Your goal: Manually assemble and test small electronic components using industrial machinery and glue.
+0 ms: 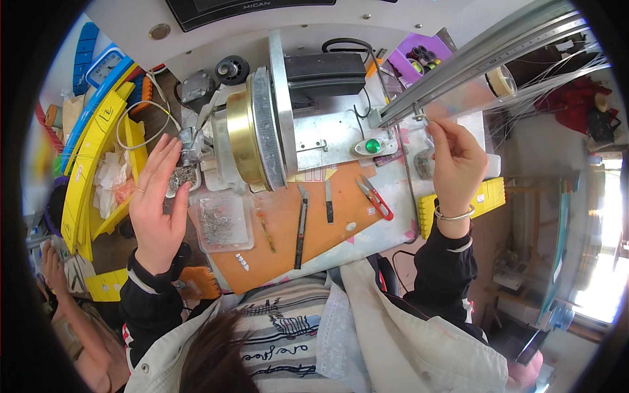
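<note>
My left hand (157,200) is open, its fingers stretched out beside a small metal mechanism (189,145) left of a brass-coloured wheel (241,141). Close to its thumb is a small heap of metal bits (182,177). My right hand (455,160) is raised at the near end of a long metal rail (485,64). Its thumb and index finger pinch together there; what is between them is too small to make out. Between my hands, on the machine, sits a green button (373,146).
An orange mat (282,259) carries a clear box of small metal pieces (224,224), a craft knife (301,229), a smaller knife (329,204) and red-handled snips (377,199). Yellow bins (88,177) stand left. Thin pale strands (550,88) spread rightward. Another person's hand (54,267) shows far left.
</note>
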A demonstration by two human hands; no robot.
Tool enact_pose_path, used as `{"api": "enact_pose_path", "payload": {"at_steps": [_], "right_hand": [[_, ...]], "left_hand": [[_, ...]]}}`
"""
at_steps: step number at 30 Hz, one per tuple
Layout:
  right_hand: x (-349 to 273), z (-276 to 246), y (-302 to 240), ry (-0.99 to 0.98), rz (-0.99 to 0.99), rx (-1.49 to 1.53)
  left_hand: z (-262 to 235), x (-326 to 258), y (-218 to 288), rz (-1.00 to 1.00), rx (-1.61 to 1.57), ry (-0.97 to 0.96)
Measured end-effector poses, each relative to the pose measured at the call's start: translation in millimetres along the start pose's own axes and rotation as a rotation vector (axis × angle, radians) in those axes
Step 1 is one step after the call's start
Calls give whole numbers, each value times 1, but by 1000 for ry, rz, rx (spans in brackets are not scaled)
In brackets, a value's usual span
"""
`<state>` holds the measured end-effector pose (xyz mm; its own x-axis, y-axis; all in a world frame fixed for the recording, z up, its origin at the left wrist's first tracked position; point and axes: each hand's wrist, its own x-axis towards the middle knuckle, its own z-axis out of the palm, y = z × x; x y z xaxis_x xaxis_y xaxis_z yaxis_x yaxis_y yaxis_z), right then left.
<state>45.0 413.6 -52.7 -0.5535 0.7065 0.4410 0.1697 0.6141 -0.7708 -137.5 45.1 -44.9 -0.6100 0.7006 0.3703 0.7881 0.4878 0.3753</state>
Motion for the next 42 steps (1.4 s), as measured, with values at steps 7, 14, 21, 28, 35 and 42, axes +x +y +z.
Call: {"api": "enact_pose_path", "payload": {"at_steps": [7,14,21,28,35,42], "right_hand": [[2,7,4,23,15,-46],[1,12,14,25,12,-47],[-12,27,14,25,15,-63],[-33,8,-8,-47,35,-289],[-113,40,-114,-828,62,485],[-134,163,-162,-621,743,1082]], "left_hand": [[3,-3,1,-7,10,24],[6,-1,0,-15,2,40],[5,1,0,38,-36,100],[3,-5,-3,26,-90,113],[-5,-4,-3,73,-45,85],[-83,5,-24,-230,-771,-238]]}}
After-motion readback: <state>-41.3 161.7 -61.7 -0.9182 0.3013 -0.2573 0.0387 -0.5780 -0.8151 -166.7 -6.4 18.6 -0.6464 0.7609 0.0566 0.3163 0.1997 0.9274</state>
